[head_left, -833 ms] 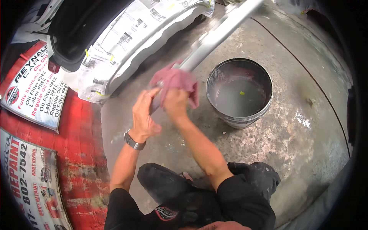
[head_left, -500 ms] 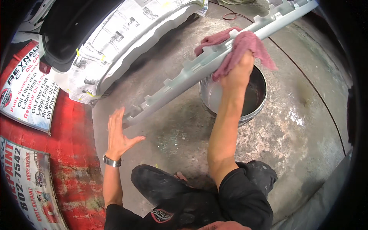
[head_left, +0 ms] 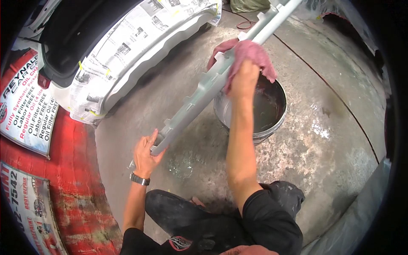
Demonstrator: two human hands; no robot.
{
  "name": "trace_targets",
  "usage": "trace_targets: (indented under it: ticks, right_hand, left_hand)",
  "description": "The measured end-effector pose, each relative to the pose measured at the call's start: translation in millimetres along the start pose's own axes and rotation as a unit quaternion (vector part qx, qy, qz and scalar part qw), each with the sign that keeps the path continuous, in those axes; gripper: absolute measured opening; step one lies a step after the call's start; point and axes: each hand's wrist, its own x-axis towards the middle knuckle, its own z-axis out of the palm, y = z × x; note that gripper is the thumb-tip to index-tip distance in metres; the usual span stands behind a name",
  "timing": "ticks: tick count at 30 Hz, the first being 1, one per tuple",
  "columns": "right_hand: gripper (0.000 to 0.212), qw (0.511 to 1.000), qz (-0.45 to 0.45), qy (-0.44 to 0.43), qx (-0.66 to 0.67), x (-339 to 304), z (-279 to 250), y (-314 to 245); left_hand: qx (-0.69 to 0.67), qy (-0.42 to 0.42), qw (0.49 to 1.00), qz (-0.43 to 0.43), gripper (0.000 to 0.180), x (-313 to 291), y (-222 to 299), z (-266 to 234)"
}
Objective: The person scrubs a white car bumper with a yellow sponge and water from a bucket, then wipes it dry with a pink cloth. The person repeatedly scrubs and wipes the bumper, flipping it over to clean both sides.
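A long pale grey trim strip (head_left: 199,95) runs diagonally from near my knees up to the top right. My left hand (head_left: 146,154) grips its near end, a watch on that wrist. My right hand (head_left: 243,78) presses a pink rag (head_left: 251,54) onto the strip about halfway along, above a metal bucket (head_left: 278,123) that holds dark water. I am crouched on the concrete floor in dark trousers.
A car body (head_left: 127,59) masked with newspaper and tape stands at the upper left. A red wall with printed signs (head_left: 29,110) fills the left edge. Wet stained concrete (head_left: 331,140) spreads to the right, with plastic sheeting (head_left: 361,212) at the lower right.
My left hand went from open beside the strip to gripping its near end. My right hand carried the rag up the strip from near my left hand to over the bucket.
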Motion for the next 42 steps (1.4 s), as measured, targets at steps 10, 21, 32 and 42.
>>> trace_targets:
  ticks: [10, 21, 32, 42]
  right_hand:
    - [0.031, 0.995, -0.037, -0.092, 0.028, -162.5, 66.8, 40.7]
    - [0.026, 0.947, 0.096, 0.026, 0.304, -1.7, 15.0, -0.3]
    - [0.05, 0.941, 0.068, -0.057, 0.328, 121.9, -75.1, 23.7]
    - [0.05, 0.924, 0.111, -0.107, 0.35, 29.3, -7.9, 22.4]
  left_hand:
    - [-0.107, 0.012, 0.994, -0.025, 0.048, 45.0, 30.2, 0.9]
    - [0.049, -0.065, 0.997, 0.008, 0.069, -21.8, -21.1, -39.9]
    - [0.208, -0.046, 0.977, -0.007, 0.077, -115.0, -75.1, -92.5]
    - [0.181, -0.047, 0.982, 0.029, 0.073, -56.7, -37.0, -82.4]
